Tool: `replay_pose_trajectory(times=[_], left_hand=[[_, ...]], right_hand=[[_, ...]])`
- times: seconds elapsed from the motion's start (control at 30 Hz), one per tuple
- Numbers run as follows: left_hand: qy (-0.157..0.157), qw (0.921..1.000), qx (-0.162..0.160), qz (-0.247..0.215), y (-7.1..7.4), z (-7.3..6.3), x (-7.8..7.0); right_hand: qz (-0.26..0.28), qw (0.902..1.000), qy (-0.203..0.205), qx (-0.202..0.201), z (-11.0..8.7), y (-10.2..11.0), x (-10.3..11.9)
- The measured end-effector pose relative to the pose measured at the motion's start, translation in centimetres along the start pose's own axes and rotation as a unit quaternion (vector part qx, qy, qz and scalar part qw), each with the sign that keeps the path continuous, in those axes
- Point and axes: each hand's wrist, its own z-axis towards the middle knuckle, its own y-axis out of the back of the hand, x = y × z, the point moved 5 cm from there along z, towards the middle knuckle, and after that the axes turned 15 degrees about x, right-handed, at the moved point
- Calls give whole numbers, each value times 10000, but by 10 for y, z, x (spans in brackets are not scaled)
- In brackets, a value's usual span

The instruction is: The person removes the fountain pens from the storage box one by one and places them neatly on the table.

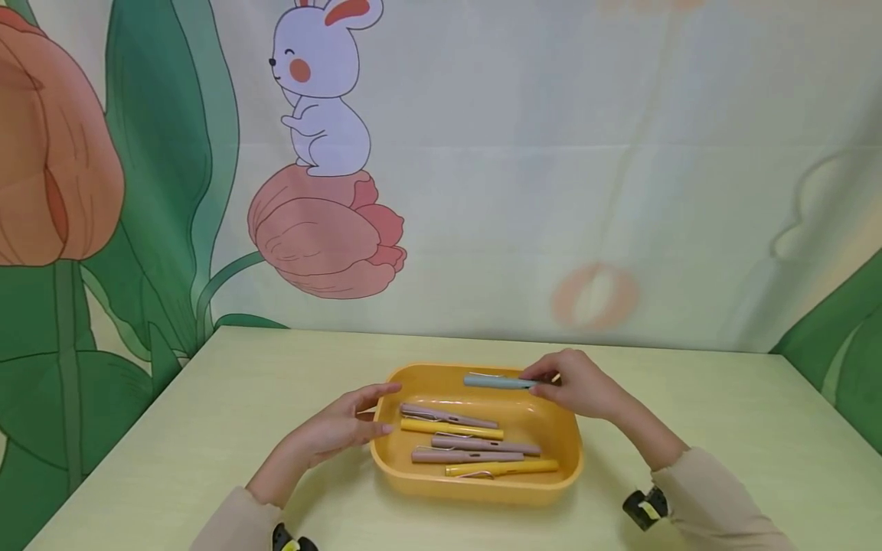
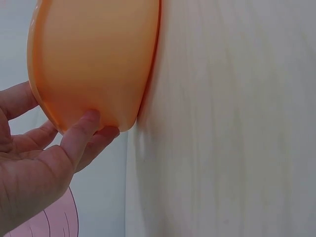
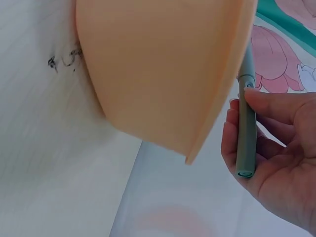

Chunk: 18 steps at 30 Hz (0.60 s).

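A yellow plastic basin (image 1: 482,490) stands on the table. Inside it lie several pens, among them a yellow pen (image 1: 510,467) nearest the front and a mauve pen (image 1: 448,415) toward the back. My left hand (image 1: 341,421) grips the basin's left end, its fingers spread about the rim and against the outer wall (image 2: 94,59). Above the basin's back right corner, my right hand (image 1: 579,383) pinches a pale blue-green pen (image 1: 496,381) between thumb and fingers. The right wrist view shows this pen (image 3: 247,133) lying along the fingers, beside the basin's rim.
The pale wooden table (image 1: 262,390) extends around the basin. Behind it hangs a cloth backdrop (image 1: 517,191) printed with tulips and a white rabbit (image 1: 327,130). Dark marks (image 3: 66,60) show on the table near the basin in the right wrist view.
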Motion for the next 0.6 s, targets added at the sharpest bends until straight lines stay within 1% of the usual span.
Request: replay_pose_trajectory(times=[0.3, 0.6], left_hand=[[49, 10000, -26, 43, -1, -4, 1], [34, 10000, 12, 71, -1, -8, 2]], right_hand=[[119, 9999, -91, -79, -13, 4, -9], [401, 9981, -397, -257, -33, 14, -26]])
